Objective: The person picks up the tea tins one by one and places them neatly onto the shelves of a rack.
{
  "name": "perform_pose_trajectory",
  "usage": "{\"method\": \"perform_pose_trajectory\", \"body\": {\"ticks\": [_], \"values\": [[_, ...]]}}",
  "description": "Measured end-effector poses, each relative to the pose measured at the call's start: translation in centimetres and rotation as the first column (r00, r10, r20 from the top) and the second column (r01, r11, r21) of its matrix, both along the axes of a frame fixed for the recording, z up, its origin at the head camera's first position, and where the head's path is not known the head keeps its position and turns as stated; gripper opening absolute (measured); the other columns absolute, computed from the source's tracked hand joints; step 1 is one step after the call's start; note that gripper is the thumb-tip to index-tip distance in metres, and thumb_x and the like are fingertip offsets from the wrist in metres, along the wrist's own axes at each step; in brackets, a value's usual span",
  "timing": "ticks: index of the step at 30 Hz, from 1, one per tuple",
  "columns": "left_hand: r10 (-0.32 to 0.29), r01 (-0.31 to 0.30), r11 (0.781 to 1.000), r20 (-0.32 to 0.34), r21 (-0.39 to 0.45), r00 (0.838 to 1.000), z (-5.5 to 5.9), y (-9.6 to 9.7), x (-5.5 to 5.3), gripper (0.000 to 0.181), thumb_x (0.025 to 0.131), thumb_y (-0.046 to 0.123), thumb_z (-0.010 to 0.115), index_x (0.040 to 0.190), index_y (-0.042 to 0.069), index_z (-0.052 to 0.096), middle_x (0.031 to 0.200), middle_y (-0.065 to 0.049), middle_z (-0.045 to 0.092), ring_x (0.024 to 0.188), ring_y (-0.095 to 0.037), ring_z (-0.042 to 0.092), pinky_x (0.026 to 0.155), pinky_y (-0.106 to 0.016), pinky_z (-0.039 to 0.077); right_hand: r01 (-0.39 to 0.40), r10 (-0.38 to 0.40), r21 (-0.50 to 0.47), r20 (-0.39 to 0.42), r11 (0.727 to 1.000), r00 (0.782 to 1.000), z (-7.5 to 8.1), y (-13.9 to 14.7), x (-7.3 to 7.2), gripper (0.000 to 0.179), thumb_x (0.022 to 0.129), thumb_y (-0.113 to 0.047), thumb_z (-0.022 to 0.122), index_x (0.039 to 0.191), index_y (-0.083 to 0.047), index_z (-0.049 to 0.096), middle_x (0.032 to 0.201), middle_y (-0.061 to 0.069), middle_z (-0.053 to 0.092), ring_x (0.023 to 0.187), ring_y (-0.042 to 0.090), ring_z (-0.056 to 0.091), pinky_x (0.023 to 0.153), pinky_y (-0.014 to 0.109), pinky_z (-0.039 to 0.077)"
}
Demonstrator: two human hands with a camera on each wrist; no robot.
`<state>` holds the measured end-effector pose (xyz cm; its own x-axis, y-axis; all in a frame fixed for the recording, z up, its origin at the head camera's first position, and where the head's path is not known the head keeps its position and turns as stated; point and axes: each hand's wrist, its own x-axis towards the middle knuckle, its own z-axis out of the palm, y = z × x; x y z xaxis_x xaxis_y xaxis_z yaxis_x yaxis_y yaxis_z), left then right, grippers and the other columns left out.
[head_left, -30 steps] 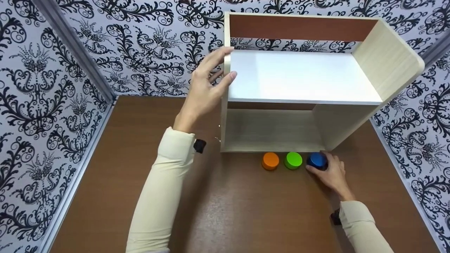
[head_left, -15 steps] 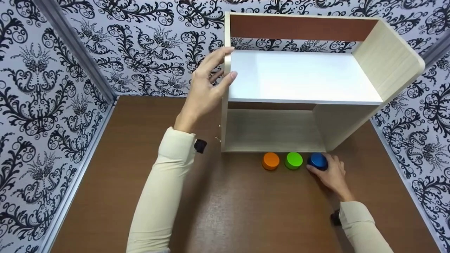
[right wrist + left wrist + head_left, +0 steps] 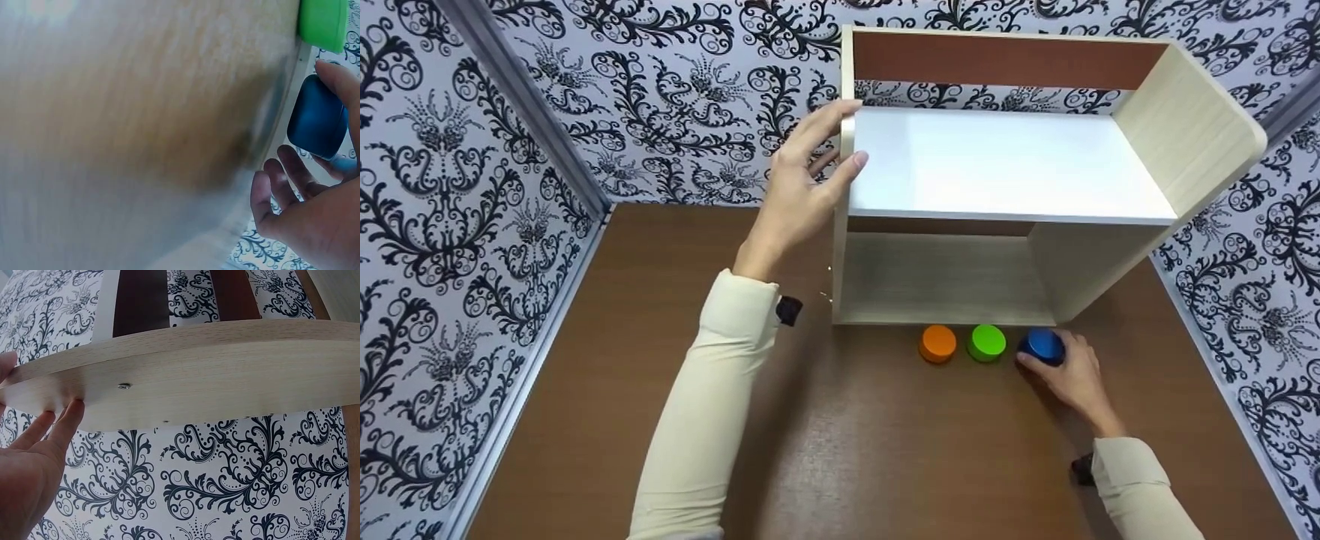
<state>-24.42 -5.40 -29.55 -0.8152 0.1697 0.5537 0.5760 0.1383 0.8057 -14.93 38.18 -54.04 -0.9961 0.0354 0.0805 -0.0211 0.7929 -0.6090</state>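
The right hand (image 3: 1074,377) pinches the blue jar (image 3: 1044,346), round top facing up, near the front right corner of the shelf (image 3: 1012,161). The left hand (image 3: 797,187) grips the shelf's left side; the shelf runs lengthwise left to right.

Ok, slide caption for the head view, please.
Left hand holding a two-tier shelf unit, right hand gripping a blue cylinder near a green cylinder and an orange cylinder.
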Motion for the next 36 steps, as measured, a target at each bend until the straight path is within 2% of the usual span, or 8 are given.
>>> {"method": "perform_pose_trajectory", "body": {"ticks": [11, 17, 22, 29, 32, 34, 36], "values": [[0.003, -0.003, 1.000, -0.011, -0.015, 1.000, -0.2, 0.1, -0.2, 0.050, 0.096, 0.010, 0.069, 0.145, 0.014, 0.056, 0.152, -0.004, 0.046, 0.135, -0.014, 0.047, 0.110, -0.030, 0.047, -0.005, 0.003, -0.026, -0.081, 1.000, 0.997, 2.6, -0.9, 0.7, 0.069, 0.089, -0.028, 0.081, 0.136, 0.011, 0.049, 0.123, 0.034, 0.053, 0.112, 0.052, 0.051, 0.097, 0.072, 0.046], [-0.001, 0.001, 1.000, -0.002, -0.013, 1.000, -0.2, 0.1, -0.2, 0.050, 0.096, 0.010, 0.069, 0.145, 0.013, 0.055, 0.153, -0.004, 0.045, 0.136, -0.014, 0.046, 0.110, -0.029, 0.047, -0.016, 0.011, -0.050, -0.099, 0.999, 0.995, 4.1, -1.6, 1.1, 0.067, 0.088, -0.028, 0.081, 0.135, 0.008, 0.050, 0.121, 0.030, 0.053, 0.111, 0.049, 0.052, 0.098, 0.071, 0.047], [-0.001, 0.001, 1.000, 0.000, -0.009, 1.000, -0.2, 0.1, -0.2, 0.050, 0.096, 0.009, 0.069, 0.145, 0.012, 0.055, 0.153, -0.005, 0.045, 0.137, -0.014, 0.045, 0.110, -0.029, 0.047, -0.031, 0.023, -0.055, -0.149, 0.998, 0.989, 5.2, -2.5, 1.4, 0.064, 0.086, -0.026, 0.084, 0.133, 0.006, 0.053, 0.119, 0.027, 0.055, 0.107, 0.045, 0.054, 0.095, 0.068, 0.049], [0.000, 0.000, 1.000, -0.004, -0.012, 1.000, -0.1, 0.1, -0.2, 0.050, 0.097, 0.010, 0.069, 0.145, 0.013, 0.055, 0.153, -0.004, 0.045, 0.137, -0.013, 0.045, 0.110, -0.029, 0.047, -0.061, 0.051, -0.061, -0.160, 0.996, 0.986, 7.3, -3.6, 1.8, 0.064, 0.086, -0.026, 0.084, 0.134, 0.003, 0.054, 0.123, 0.024, 0.055, 0.109, 0.043, 0.055, 0.094, 0.066, 0.053], [0.002, -0.002, 1.000, -0.005, -0.011, 1.000, -0.1, 0.1, -0.2, 0.050, 0.096, 0.010, 0.069, 0.145, 0.013, 0.056, 0.153, -0.004, 0.045, 0.136, -0.014, 0.046, 0.111, -0.031, 0.047, -0.062, 0.054, -0.044, -0.174, 0.997, 0.983, 8.2, -4.1, 1.9, 0.064, 0.084, -0.028, 0.086, 0.132, 0.002, 0.057, 0.123, 0.020, 0.057, 0.106, 0.038, 0.057, 0.091, 0.043, 0.057], [0.004, -0.004, 1.000, -0.006, -0.011, 1.000, -0.1, 0.1, -0.1, 0.050, 0.096, 0.010, 0.069, 0.145, 0.013, 0.056, 0.153, -0.004, 0.045, 0.136, -0.014, 0.046, 0.110, -0.031, 0.047, -0.063, 0.056, -0.031, -0.183, 0.998, 0.982, 8.7, -4.4, 2.0, 0.064, 0.083, -0.030, 0.087, 0.131, 0.001, 0.059, 0.122, 0.018, 0.059, 0.103, 0.035, 0.058, 0.086, 0.025, 0.052], [0.006, -0.006, 1.000, -0.005, -0.012, 1.000, -0.1, 0.1, -0.1, 0.050, 0.096, 0.010, 0.069, 0.145, 0.013, 0.056, 0.153, -0.004, 0.045, 0.135, -0.014, 0.046, 0.110, -0.029, 0.047, -0.064, 0.058, -0.024, -0.190, 0.998, 0.980, 9.2, -4.7, 2.0, 0.063, 0.082, -0.030, 0.087, 0.129, 0.001, 0.061, 0.120, 0.017, 0.060, 0.101, 0.032, 0.058, 0.079, 0.014, 0.044]]}}
